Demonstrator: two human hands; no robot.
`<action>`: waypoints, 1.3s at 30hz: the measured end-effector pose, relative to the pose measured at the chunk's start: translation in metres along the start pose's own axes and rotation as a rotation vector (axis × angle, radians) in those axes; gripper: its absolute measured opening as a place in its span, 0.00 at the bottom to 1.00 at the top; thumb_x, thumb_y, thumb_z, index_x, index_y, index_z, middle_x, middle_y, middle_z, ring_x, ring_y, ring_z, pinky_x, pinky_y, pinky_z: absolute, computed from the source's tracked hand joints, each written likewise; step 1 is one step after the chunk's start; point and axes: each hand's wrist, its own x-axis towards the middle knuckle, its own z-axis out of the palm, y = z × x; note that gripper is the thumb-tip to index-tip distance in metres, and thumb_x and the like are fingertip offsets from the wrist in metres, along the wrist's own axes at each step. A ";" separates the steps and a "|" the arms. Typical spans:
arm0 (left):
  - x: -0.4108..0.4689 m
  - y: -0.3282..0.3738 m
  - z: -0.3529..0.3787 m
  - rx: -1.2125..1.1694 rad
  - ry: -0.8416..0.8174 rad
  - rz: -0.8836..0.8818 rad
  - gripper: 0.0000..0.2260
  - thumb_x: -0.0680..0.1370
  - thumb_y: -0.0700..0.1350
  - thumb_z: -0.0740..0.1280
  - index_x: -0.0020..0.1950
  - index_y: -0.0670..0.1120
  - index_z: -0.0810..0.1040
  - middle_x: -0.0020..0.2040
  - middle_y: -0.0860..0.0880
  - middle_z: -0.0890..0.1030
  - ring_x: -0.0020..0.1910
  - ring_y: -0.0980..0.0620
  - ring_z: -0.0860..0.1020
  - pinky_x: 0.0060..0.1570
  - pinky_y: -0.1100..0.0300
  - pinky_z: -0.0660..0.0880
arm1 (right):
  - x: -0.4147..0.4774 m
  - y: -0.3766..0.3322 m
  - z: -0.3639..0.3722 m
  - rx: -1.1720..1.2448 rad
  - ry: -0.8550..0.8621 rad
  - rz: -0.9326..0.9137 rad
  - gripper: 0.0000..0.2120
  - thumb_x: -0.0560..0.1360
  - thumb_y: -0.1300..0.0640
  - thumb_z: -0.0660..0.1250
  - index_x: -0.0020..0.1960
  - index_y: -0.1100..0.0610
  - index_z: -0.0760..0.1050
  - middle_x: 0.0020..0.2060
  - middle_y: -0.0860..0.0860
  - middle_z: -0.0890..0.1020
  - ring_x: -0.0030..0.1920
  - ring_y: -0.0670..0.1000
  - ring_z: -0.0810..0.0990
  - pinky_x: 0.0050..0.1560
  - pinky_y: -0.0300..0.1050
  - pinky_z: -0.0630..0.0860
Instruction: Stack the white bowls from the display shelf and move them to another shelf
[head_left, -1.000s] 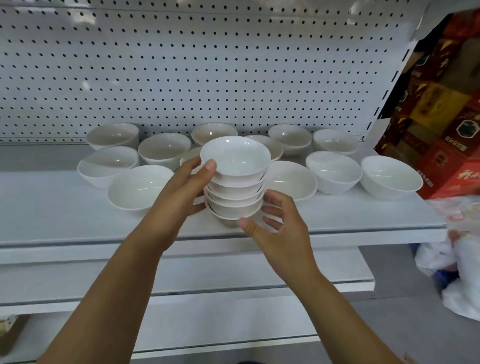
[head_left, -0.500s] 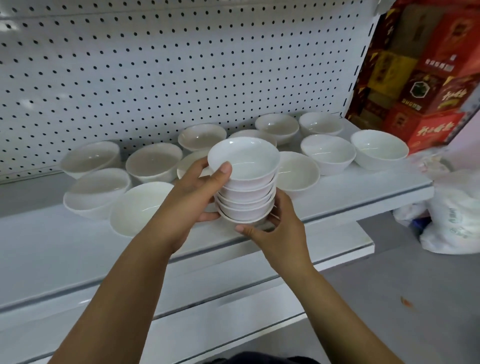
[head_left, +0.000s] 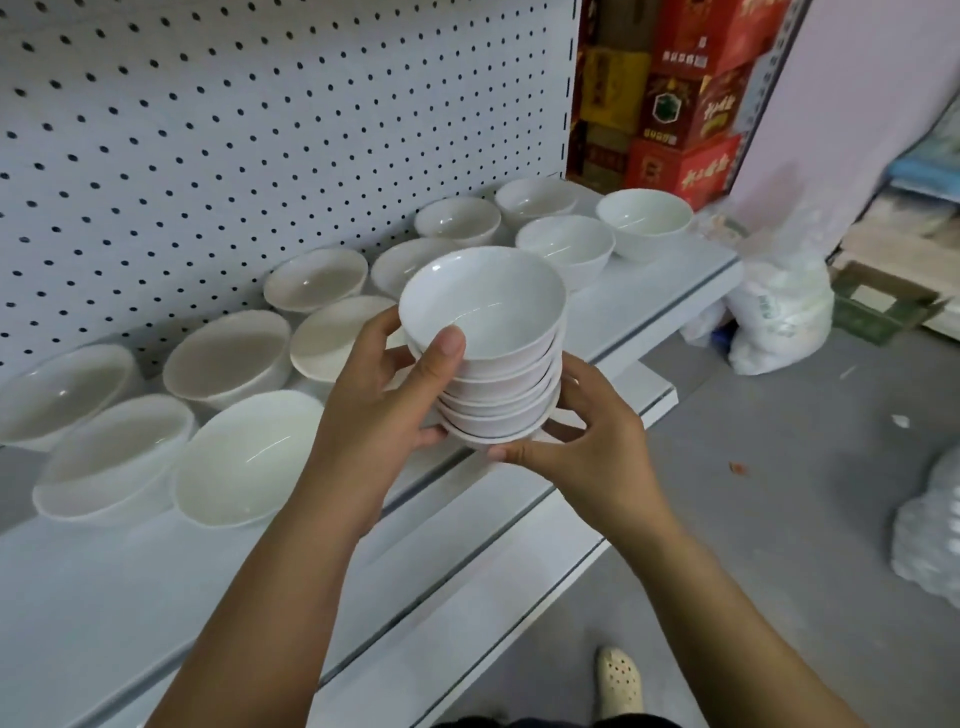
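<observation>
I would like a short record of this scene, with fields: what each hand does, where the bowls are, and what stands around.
Left hand: grips the stack of bowls, thumb on the top rim
Right hand: holds the stack's base
Stack: about five white bowls, nested, upright
Loose bowls: singly on the shelf, before the pegboard
Nearby: red boxes; plastic bag on the floor

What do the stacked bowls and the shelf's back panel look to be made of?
The stacked bowls: likely glazed ceramic or porcelain, glossy white with sharp light glints; melamine is possible. The back panel: looks like painted sheet metal, matte white with regular punched holes.
</observation>
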 end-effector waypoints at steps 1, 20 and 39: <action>-0.001 0.001 0.004 -0.011 -0.027 0.006 0.34 0.65 0.70 0.73 0.70 0.65 0.73 0.64 0.59 0.82 0.63 0.55 0.82 0.54 0.44 0.84 | -0.004 -0.002 -0.006 -0.010 0.018 0.008 0.44 0.60 0.51 0.85 0.72 0.44 0.71 0.62 0.35 0.79 0.61 0.38 0.78 0.56 0.29 0.77; 0.036 0.011 0.245 -0.024 -0.555 0.030 0.33 0.67 0.70 0.70 0.71 0.65 0.72 0.64 0.61 0.80 0.66 0.50 0.80 0.54 0.41 0.83 | -0.044 0.034 -0.227 -0.099 0.493 0.134 0.46 0.56 0.56 0.88 0.71 0.48 0.74 0.59 0.40 0.83 0.62 0.42 0.80 0.60 0.39 0.80; 0.100 0.029 0.568 -0.111 -0.752 -0.004 0.29 0.67 0.70 0.70 0.68 0.67 0.71 0.65 0.64 0.79 0.67 0.54 0.79 0.57 0.39 0.82 | 0.010 0.095 -0.527 -0.182 0.634 0.169 0.47 0.56 0.56 0.87 0.72 0.48 0.73 0.61 0.40 0.83 0.65 0.42 0.79 0.64 0.50 0.80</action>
